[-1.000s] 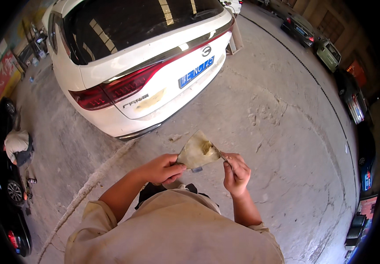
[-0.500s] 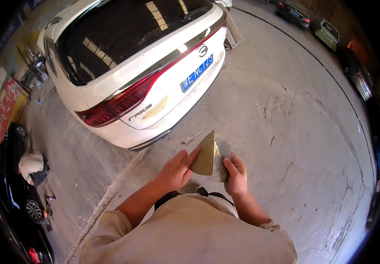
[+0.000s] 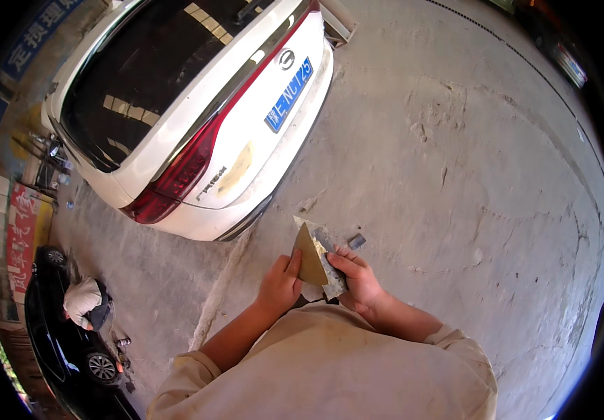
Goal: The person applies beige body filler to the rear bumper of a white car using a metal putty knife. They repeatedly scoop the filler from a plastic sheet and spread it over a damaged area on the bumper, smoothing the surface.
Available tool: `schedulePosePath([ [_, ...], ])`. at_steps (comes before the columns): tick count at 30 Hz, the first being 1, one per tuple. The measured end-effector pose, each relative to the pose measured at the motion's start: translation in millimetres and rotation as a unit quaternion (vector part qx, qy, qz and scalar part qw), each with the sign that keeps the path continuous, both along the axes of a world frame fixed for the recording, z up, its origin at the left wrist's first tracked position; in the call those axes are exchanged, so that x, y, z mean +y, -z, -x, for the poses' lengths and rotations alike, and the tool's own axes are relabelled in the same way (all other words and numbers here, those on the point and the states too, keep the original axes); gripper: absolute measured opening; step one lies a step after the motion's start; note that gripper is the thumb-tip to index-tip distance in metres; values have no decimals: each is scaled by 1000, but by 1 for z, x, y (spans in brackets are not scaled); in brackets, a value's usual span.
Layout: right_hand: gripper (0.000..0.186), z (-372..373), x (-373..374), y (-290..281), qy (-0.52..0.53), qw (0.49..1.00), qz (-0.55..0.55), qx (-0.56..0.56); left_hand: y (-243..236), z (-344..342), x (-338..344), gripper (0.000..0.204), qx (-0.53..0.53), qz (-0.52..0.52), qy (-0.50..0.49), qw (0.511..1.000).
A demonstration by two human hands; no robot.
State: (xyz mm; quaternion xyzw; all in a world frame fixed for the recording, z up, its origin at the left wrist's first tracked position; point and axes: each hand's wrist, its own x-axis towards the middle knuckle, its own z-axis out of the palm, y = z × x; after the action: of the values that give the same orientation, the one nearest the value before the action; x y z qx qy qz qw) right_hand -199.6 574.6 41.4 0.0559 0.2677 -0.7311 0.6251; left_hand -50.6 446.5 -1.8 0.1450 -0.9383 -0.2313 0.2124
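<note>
My left hand [image 3: 279, 285] is closed on a tan, triangular putty scraper [image 3: 309, 260], its fingers along the outer edge. A thin grey mixing plate [image 3: 334, 280] is gripped by my right hand [image 3: 361, 285], thumb on top. Pale yellow putty [image 3: 320, 249] shows on the plate beside the scraper's slanted edge. The scraper overlaps the plate and hides part of it. Both are held before my body, above the floor. Ahead to the left stands a white car [image 3: 193, 215], with a tan smoothed patch [image 3: 236, 172] low on its rear.
A small dark block [image 3: 356, 241] lies on the concrete floor [image 3: 449, 210] just past my right hand. At the left, a person in a light shirt [image 3: 83, 301] crouches beside a black car [image 3: 57, 336]. Another parked car [image 3: 569, 64] stands at the far right.
The view has turned, shifting the white car left in the picture. Both hands have moved left and tilted the plate and scraper. The small dark block has come into sight.
</note>
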Motion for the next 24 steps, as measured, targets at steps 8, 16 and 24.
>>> schedulePosePath([
  [8, 27, -8, 18, 32, -40, 997, 30, -65, 18, -28, 25, 68, -48, 3, -6, 999],
  [16, 27, -16, 42, 19, -71, 996, 32, -45, 4, -48, 40, 60, -35, 57, -26, 997],
  [24, 28, -49, 81, 0, -121, 992, 29, 6, -3, -97, 91, 57, 7, 96, -79, 992],
])
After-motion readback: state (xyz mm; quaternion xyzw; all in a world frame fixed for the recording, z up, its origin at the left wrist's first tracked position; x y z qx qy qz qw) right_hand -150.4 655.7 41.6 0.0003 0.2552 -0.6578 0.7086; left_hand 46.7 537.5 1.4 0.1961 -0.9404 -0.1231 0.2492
